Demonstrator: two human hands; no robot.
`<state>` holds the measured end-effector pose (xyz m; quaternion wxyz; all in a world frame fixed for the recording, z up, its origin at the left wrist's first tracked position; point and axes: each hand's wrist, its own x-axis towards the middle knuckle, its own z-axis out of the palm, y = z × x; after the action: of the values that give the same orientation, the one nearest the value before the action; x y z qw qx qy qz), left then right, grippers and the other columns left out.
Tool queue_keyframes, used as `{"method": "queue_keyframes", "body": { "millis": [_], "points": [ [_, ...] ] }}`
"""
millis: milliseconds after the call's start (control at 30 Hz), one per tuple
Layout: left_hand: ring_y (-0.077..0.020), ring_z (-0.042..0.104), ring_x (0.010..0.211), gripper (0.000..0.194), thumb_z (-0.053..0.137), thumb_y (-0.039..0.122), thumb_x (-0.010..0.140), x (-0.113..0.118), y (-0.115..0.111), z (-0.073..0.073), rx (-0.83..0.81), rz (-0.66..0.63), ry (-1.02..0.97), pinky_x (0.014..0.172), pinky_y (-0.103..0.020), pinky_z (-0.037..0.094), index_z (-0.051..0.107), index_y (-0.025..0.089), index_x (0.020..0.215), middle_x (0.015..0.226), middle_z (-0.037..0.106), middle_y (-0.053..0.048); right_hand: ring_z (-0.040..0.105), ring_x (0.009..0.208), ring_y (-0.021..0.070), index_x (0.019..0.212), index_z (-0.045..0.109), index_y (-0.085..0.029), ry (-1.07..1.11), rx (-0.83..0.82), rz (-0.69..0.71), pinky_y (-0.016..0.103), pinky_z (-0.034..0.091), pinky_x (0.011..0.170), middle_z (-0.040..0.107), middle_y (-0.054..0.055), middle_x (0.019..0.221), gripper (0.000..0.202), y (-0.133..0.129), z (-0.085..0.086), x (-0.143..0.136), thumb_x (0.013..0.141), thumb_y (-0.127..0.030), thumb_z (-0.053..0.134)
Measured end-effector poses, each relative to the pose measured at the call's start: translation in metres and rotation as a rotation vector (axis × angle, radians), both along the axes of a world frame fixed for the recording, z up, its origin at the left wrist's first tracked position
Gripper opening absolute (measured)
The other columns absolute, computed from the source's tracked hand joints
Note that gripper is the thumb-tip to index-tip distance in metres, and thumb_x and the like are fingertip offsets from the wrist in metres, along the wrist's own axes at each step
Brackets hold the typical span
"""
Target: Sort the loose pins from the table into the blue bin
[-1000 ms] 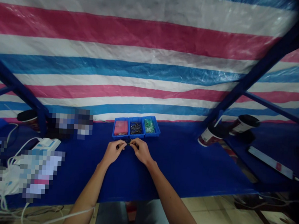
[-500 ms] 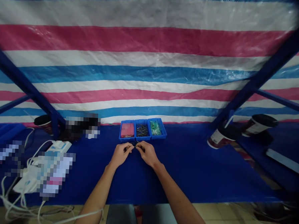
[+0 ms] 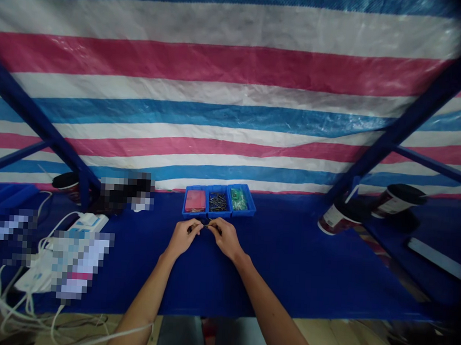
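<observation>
My left hand [image 3: 183,238] and my right hand [image 3: 226,237] meet fingertip to fingertip above the blue tabletop, both closed in a pinch. Between them spans a small thin piece [image 3: 206,225], too small to make out its kind; something dark shows just behind it. Right behind the hands stand three joined blue bins. The left bin holds pink-red flat pieces [image 3: 195,200], the middle one a heap of thin dark metal pieces [image 3: 217,202], and the right one green and clear small pieces [image 3: 238,199].
A white power strip [image 3: 91,222] with tangled white cables [image 3: 30,306] lies on the left. One cable crosses by my left forearm. At the right stands a dark cup [image 3: 338,217] with a pen-like stick in it. Blue frame posts [image 3: 374,154] flank the table [image 3: 287,268] before striped sheeting.
My fingertips have drawn slightly apart, so more of the thin piece shows between them. The bins stay in place; the view has shifted a little.
</observation>
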<state>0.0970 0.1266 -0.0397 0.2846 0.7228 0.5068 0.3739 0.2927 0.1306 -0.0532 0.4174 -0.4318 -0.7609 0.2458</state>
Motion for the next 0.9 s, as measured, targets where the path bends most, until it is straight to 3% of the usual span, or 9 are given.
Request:
{"method": "queue_keyframes", "body": {
  "millis": [267, 500, 700, 800, 900],
  "points": [
    [-0.0119, 0.057, 0.057, 0.032, 0.053, 0.040, 0.095, -0.001, 0.000, -0.002, 0.024, 0.006, -0.014, 0.060, -0.021, 0.042, 0.070, 0.017, 0.082, 0.065, 0.066, 0.000, 0.060, 0.075, 0.0155, 0.086, 0.063, -0.021, -0.041, 0.039, -0.032, 0.024, 0.043, 0.070, 0.062, 0.002, 0.081, 0.021, -0.001, 0.001, 0.000, 0.101, -0.023, 0.048],
    [-0.0128, 0.058, 0.056, 0.031, 0.054, 0.041, 0.093, -0.002, 0.001, -0.002, -0.003, 0.024, -0.088, 0.058, -0.021, 0.043, 0.069, 0.016, 0.081, 0.065, 0.066, -0.001, 0.063, 0.077, 0.0154, 0.098, 0.067, -0.022, -0.124, 0.153, -0.055, 0.024, 0.046, 0.073, 0.065, 0.004, 0.091, 0.023, -0.002, 0.007, 0.006, 0.103, -0.024, 0.045],
    [-0.0120, 0.052, 0.052, 0.033, 0.055, 0.045, 0.092, -0.005, 0.003, -0.003, 0.047, 0.118, -0.131, 0.057, -0.021, 0.040, 0.068, 0.016, 0.081, 0.062, 0.063, 0.000, 0.065, 0.087, 0.0182, 0.112, 0.069, -0.022, -0.042, 0.256, -0.364, 0.026, 0.049, 0.079, 0.067, 0.007, 0.096, 0.026, 0.025, 0.027, 0.012, 0.102, -0.026, 0.045],
    [-0.0113, 0.047, 0.049, 0.034, 0.056, 0.046, 0.091, -0.006, 0.004, -0.006, 0.098, 0.228, -0.079, 0.058, -0.021, 0.039, 0.072, 0.017, 0.085, 0.052, 0.054, 0.004, 0.064, 0.082, 0.0185, 0.127, 0.064, -0.026, -0.150, 0.228, -0.399, 0.026, 0.049, 0.071, 0.065, 0.007, 0.103, 0.031, 0.031, 0.030, 0.016, 0.100, -0.027, 0.049],
    [-0.0101, 0.041, 0.046, 0.034, 0.057, 0.047, 0.089, -0.007, 0.006, -0.010, 0.100, 0.317, -0.003, 0.056, -0.021, 0.035, 0.075, 0.018, 0.093, 0.047, 0.040, 0.007, 0.063, 0.081, 0.0176, 0.121, 0.068, -0.025, -0.155, 0.208, -0.339, 0.025, 0.048, 0.073, 0.065, 0.008, 0.099, 0.030, 0.021, 0.018, 0.020, 0.102, -0.028, 0.046]
  ]
}}
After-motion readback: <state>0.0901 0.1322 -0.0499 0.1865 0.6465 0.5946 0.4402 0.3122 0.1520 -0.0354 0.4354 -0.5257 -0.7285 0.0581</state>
